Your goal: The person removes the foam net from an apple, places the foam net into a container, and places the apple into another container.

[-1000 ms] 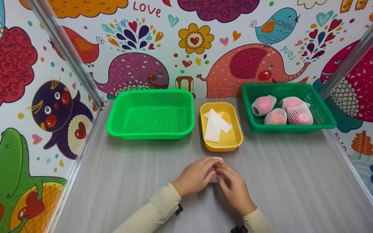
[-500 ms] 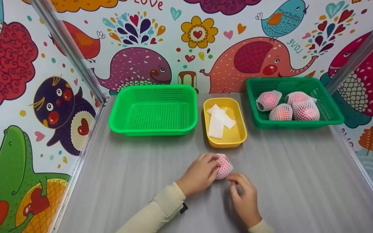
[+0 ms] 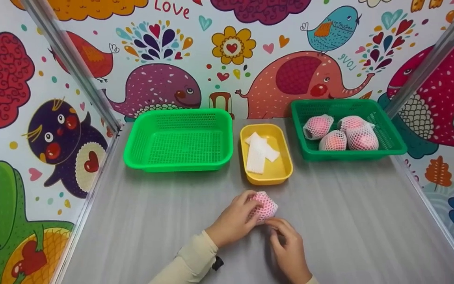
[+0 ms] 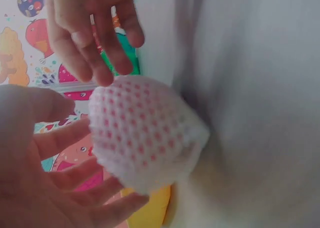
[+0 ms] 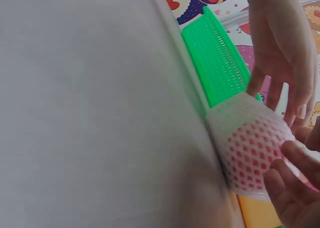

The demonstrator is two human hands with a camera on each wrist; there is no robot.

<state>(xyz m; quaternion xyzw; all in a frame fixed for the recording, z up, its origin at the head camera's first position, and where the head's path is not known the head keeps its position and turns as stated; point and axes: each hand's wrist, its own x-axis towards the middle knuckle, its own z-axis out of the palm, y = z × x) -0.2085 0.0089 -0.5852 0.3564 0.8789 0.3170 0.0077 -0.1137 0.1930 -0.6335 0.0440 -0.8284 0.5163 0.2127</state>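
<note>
A pink, peach-like fruit in a white foam net (image 3: 265,207) sits on the grey table in front of the yellow tray. My left hand (image 3: 233,219) holds it from the left, fingers curved against the net. My right hand (image 3: 288,244) is at its near right side, with bent fingertips touching the net. In the left wrist view, the net (image 4: 145,130) bunches to a blunt end on the right, and the left fingers (image 4: 75,175) lie along its other side. The right wrist view shows the right fingers (image 5: 292,175) against the netted fruit (image 5: 252,153).
The yellow tray (image 3: 268,179) holds white foam net sleeves (image 3: 257,154). Left of it stands a bright green basket (image 3: 179,165). A dark green basket (image 3: 353,156) at the right holds several netted fruits (image 3: 363,138). Behind rises a patterned wall with metal posts.
Both hands covered the fruit at first. My right hand then drew back to the right, uncovering it, and now its fingertips are against the near side. The left hand has stayed on the fruit.
</note>
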